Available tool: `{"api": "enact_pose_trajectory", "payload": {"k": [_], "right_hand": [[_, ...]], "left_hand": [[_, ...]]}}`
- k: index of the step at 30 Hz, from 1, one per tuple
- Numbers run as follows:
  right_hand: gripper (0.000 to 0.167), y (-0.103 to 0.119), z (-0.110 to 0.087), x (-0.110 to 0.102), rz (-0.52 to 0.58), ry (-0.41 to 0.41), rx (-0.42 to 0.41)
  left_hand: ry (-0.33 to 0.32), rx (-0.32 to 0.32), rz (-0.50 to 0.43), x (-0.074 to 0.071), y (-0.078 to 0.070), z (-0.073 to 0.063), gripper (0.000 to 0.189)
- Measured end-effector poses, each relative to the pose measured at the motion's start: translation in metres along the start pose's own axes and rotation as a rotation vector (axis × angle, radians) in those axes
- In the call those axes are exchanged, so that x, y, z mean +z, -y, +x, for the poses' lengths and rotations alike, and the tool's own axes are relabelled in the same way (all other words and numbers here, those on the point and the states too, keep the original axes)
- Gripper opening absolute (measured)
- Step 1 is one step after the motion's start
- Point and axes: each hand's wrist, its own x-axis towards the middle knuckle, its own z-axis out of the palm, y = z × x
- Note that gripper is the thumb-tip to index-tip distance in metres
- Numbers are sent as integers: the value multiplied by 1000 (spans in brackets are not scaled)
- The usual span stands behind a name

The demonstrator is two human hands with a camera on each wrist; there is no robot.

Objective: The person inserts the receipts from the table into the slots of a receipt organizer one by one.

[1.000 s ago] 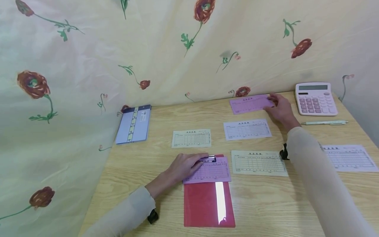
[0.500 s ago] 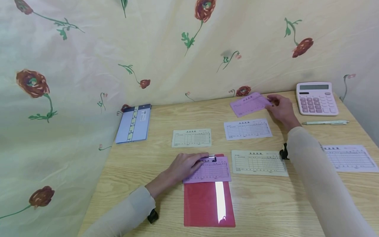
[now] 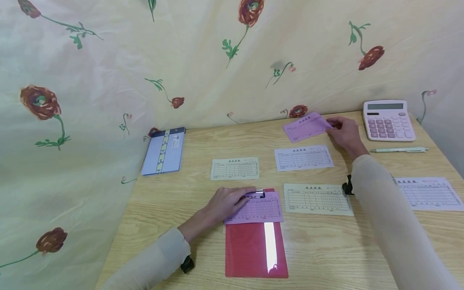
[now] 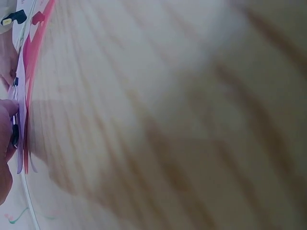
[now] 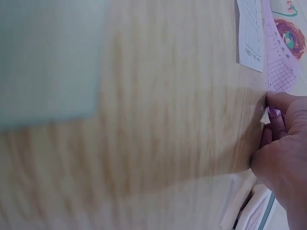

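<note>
In the head view my left hand (image 3: pixel 228 201) lies over the top of a red clipboard (image 3: pixel 246 249), its fingers and thumb about the metal clip (image 3: pixel 256 194). Under that clip is a pink printed form (image 3: pixel 262 209). The left wrist view catches just part of this hand (image 4: pixel 5 143) at its edge. Farther back, my right hand (image 3: pixel 346 135) pinches the right end of a second pink form (image 3: pixel 308 127), which is tilted and bowed up. In the right wrist view the thumb and fingers of that hand (image 5: pixel 283 139) meet at the paper's end.
White forms (image 3: pixel 303 158) and pale green forms (image 3: pixel 235 168) lie on the wooden table. To the right are a pink calculator (image 3: pixel 388 121) and a pen (image 3: pixel 398 150). A banded pack of papers (image 3: pixel 163 153) lies at the left, before a floral curtain (image 3: pixel 203 60).
The pink form in my right hand has turned from lying flat to a tilt, its right end raised. My left hand and the clipboard have kept their place.
</note>
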Motion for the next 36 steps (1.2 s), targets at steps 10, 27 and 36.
{"api": "enact_pose_trajectory", "payload": {"k": [10,27,36], "right_hand": [[41,0,0,-2,-10,-6,-12],[40,8,-6,-6,40,10,20],[43,11,-7,-11,53,-9,2]], "left_hand": [[10,3,-2,-2,-1,1,38],[-3,9,-7,-3,-2,0,38],[2,-1,0,-1,-1,0,37]]}}
